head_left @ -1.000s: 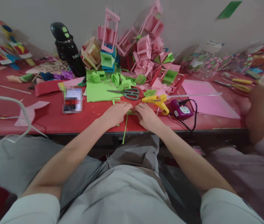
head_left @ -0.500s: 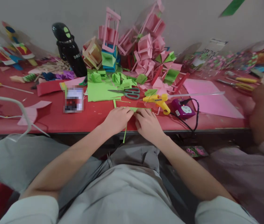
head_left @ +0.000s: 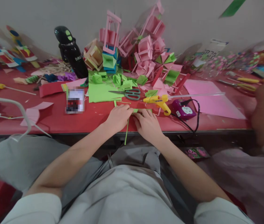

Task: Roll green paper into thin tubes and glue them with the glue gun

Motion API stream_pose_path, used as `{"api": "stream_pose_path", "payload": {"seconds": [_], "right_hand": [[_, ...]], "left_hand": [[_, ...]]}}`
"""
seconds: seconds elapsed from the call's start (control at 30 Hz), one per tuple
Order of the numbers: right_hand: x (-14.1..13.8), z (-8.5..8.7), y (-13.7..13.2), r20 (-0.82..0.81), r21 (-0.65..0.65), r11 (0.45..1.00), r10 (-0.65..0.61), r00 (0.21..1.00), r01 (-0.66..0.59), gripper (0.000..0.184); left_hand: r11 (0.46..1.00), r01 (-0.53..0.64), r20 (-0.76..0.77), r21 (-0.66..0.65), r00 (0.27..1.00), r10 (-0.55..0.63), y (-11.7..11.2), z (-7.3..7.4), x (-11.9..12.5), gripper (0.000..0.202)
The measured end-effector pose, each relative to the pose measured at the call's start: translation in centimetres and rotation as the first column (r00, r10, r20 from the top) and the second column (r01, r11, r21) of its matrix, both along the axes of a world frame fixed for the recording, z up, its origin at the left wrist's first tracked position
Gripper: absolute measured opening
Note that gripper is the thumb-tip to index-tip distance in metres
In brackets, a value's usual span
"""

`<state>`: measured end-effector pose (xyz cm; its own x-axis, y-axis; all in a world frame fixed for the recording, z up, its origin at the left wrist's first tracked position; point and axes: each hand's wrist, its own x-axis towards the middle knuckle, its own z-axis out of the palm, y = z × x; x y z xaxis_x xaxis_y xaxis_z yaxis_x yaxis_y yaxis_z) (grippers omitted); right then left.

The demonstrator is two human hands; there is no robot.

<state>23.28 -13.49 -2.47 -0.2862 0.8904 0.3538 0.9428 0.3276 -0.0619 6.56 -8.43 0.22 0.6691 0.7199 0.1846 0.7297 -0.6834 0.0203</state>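
Both hands down at the near edge of the red table (head_left: 94,119), fingertips close to each other with the green paper piece (head_left: 135,110) under them, mostly covered. Left hand (head_left: 120,117): fingers together, bent over the paper's left part. Right hand (head_left: 148,123): fingers slightly spread, lying on its right part. Can't tell from here if either one pinches or just presses; fingertip undersides and thumbs too hidden. Narrow green strip (head_left: 126,132) shows between the hands and hangs past the table edge; whether it's joined to the piece, can't tell. Looks to me like a fold or flattening step. To do it well: line up the edges first, pin one side with the left fingers, then run a right fingertip along the line with even pressure, working outward from the middle so the paper doesn't skew. Hanging strip wants watching, since a sleeve or lap could snag it. Yellow glue gun (head_left: 156,100) lies just beyond the right hand, nozzle pointing left, so I'd give that tip a wide berth in case it's hot. Scissors (head_left: 132,94) sit beyond the fingers, partly over the larger green sheet (head_left: 99,92).
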Motion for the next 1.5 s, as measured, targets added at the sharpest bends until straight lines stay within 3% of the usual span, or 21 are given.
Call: {"api": "stream_pose_path", "payload": {"seconds": [0.13,0.4,0.63,0.77,0.93,1.13,1.27,1.5], "right_hand": [[0.0,-0.1,-0.1,-0.013,-0.012,1.0,-0.009,1.0,0.009,0.029],[-0.2,-0.3,-0.1,-0.038,-0.011,0.999,-0.041,0.998,0.041,0.032],[-0.2,-0.4,-0.1,-0.044,-0.034,0.997,-0.066,0.997,0.065,0.034],[-0.1,-0.3,-0.2,-0.022,-0.044,0.997,-0.061,0.998,0.06,0.037],[0.0,-0.2,-0.3,0.037,-0.058,0.998,-0.037,0.999,0.039,0.043],[0.0,-0.2,-0.4,0.076,-0.064,0.997,-0.035,0.997,0.039,0.047],[0.0,-0.1,-0.6,0.084,-0.059,0.998,-0.023,0.996,0.028,0.047],[0.1,-0.1,-0.9,0.093,-0.07,0.997,-0.007,0.996,0.014,0.05]], "left_hand": [[0.998,0.0,0.059,-0.061,0.998,0.004,0.5,-0.3,-0.1,0.023],[0.965,0.108,0.146,-0.241,0.987,-0.074,2.2,-0.1,-0.5,0.022],[0.885,0.103,0.246,-0.454,0.969,0.013,4.3,0.8,-0.3,0.015],[0.857,0.089,0.216,-0.507,0.976,0.026,5.4,1.4,-0.1,0.011],[0.912,0.068,0.165,-0.405,0.986,0.0,4.9,1.9,-0.5,0.009],[0.988,0.067,-0.031,-0.14,0.997,-0.071,2.1,2.0,-0.9,0.023],[0.999,0.031,-0.182,-0.021,0.983,-0.034,-0.5,1.9,-0.7,0.027],[1.0,0.013,-0.166,0.007,0.986,-0.011,-2.3,0.6,-1.1,0.03]]}}
